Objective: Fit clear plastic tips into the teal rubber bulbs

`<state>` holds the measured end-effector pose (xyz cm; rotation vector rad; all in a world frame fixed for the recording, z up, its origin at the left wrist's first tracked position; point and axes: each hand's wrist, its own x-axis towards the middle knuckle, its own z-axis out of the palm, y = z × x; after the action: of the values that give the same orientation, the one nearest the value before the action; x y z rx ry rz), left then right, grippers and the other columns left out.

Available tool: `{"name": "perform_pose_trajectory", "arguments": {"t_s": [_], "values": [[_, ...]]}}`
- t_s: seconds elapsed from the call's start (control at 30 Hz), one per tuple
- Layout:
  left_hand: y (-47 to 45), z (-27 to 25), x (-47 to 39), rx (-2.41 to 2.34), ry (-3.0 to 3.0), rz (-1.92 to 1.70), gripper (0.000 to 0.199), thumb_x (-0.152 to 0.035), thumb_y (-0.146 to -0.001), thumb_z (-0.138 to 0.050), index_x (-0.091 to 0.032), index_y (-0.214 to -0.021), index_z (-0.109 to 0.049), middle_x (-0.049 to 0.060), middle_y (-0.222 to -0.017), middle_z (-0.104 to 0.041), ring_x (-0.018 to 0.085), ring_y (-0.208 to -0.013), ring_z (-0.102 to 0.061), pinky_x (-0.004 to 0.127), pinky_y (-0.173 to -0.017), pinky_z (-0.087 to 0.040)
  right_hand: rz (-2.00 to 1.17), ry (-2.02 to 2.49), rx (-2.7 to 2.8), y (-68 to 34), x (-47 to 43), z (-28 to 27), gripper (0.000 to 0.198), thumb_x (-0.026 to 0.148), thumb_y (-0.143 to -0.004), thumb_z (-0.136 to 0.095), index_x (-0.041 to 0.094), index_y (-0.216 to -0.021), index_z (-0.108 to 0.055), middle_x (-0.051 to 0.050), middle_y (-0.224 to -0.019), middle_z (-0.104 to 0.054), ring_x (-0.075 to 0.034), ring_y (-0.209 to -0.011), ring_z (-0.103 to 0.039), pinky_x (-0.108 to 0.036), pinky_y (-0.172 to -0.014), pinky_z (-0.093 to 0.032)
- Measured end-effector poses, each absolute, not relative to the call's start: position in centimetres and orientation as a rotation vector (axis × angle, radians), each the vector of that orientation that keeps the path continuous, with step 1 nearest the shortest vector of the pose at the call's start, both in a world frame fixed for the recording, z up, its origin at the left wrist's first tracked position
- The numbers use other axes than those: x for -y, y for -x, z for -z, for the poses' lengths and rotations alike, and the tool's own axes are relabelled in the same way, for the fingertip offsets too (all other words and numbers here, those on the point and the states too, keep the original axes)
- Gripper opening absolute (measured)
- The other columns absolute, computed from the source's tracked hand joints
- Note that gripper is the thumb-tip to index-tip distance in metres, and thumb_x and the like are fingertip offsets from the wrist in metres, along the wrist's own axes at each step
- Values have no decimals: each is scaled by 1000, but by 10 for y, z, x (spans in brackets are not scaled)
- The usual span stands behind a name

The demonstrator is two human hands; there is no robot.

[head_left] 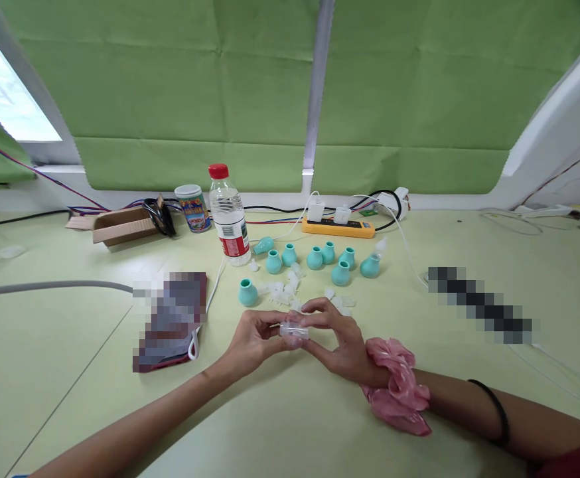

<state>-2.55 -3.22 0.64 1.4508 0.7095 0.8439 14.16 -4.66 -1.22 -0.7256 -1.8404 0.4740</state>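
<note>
Between my two hands, just above the near part of the table, is a small clear plastic tube (294, 330). My left hand (256, 342) pinches its left end with thumb and fingers. The fingertips of my right hand (338, 340) close on its right end. Beyond my hands lie several small translucent white plastic pieces (281, 293). Teal rubber bulbs (340, 273) stand behind them, mostly upright with open necks. One teal bulb (263, 245) lies on its side, and the rightmost bulb (369, 267) has a clear tip (380, 248) in its neck.
A water bottle (230, 229) with a red cap stands behind the bulbs, beside a can (193, 209) and an open cardboard box (128, 227). An orange power strip (338, 228) lies at the back. Left is a blurred phone-like object (173, 322); right, a blurred dark object (479, 305).
</note>
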Motion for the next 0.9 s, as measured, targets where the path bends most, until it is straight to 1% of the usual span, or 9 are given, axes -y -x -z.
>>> {"name": "perform_pose_trajectory", "arguments": {"t_s": [0.13,0.23,0.3,0.37,0.47,0.57,0.63,0.7,0.9], "values": [[26,-11,36,-743,-1581,-826,24,-26,-68,-62,-12,-88,-65,7,-82,-65,19,-73,-58,28,-61,-48,-370,645,1915,-142,48,9,38,10,-70,-59,31,-102,-54,-1,-91,-63,-17,-93,-53,-33,-76,-47],[31,-15,38,-830,-1948,-901,23,-27,-72,-57,-12,-87,-64,6,-71,-63,16,-65,-56,27,-58,-46,-331,665,1906,-142,50,7,36,13,-71,-59,30,-102,-55,-2,-94,-63,-18,-93,-54,-34,-76,-47],[36,-17,35,-906,-2208,-1011,26,-27,-74,-54,-12,-95,-60,5,-67,-59,15,-61,-53,26,-54,-44,-316,687,1880,-143,50,5,33,13,-72,-59,28,-101,-55,-4,-97,-61,-18,-92,-54,-34,-76,-47],[42,-17,30,-1028,-2368,-1188,34,-27,-73,-54,-13,-104,-52,6,-75,-57,16,-68,-52,28,-58,-45,-299,691,1855,-143,50,3,32,12,-72,-58,25,-101,-54,-5,-96,-61,-17,-90,-55,-34,-75,-47],[48,-11,18,-1373,-2398,-1481,49,-28,-71,-56,-15,-116,-39,12,-105,-47,24,-98,-45,38,-79,-42,-314,714,1833,-145,48,2,29,12,-73,-57,23,-100,-52,-5,-92,-63,-17,-85,-56,-33,-72,-48],[50,2,7,-1540,-2368,-1349,66,-30,-73,-53,-13,-127,-19,17,-125,-32,27,-117,-31,44,-91,-34,-361,743,1808,-146,45,3,23,14,-73,-57,21,-94,-52,-4,-84,-63,-16,-78,-56,-31,-68,-47],[51,10,1,-1534,-2338,-1160,66,-29,-75,-50,-14,-129,-15,17,-128,-33,27,-117,-33,44,-92,-33,-394,773,1776,-147,44,4,19,15,-72,-57,21,-89,-52,-3,-78,-61,-15,-73,-56,-30,-64,-47],[53,16,-2,-1510,-2256,-1089,59,-24,-77,-47,-16,-128,-17,15,-127,-37,25,-116,-37,42,-92,-34,-447,803,1740,-148,42,4,15,15,-73,-57,20,-86,-52,-2,-74,-58,-14,-71,-55,-28,-61,-47],[56,11,1,-1357,-2044,-1261,47,-19,-78,-46,-21,-121,-28,10,-113,-53,19,-102,-51,37,-84,-39,-567,881,1661,-151,37,-2,18,18,-73,-57,19,-91,-55,-3,-84,-57,-14,-77,-55,-27,-64,-49]]}}
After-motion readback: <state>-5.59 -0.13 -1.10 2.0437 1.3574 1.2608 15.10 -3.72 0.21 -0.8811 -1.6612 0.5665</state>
